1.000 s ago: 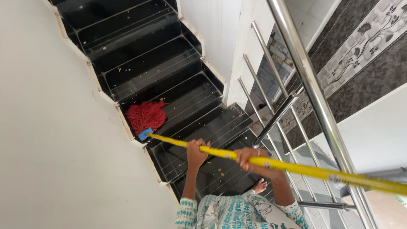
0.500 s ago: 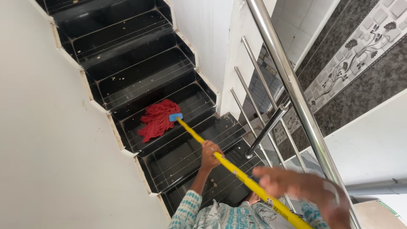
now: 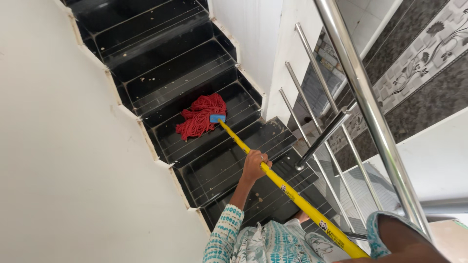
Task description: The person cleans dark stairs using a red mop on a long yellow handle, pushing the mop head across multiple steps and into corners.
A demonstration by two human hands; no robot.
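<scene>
My left hand [image 3: 255, 165] is closed around the yellow handle [image 3: 292, 198] of a mop, about midway along it. The handle runs from the bottom right up to a blue socket [image 3: 217, 118] and the red string mop head [image 3: 200, 117]. The mop head lies on a black stair step [image 3: 209, 139] two steps below me. My right forearm [image 3: 409, 242] in a patterned sleeve crosses the bottom right corner. Its hand is cut off by the frame edge near the handle's upper end, so its grip does not show.
Black glossy stairs [image 3: 161, 53] with pale specks go down and away. A white wall [image 3: 53, 160] lines the left side. On the right stands a steel railing [image 3: 363, 97] with slanted bars [image 3: 312, 97], in front of a grey patterned tile wall [image 3: 429, 63].
The mop head has slid from the left wall side to the right along the step. My right hand left its spot on the handle and dropped to the bottom right corner.
</scene>
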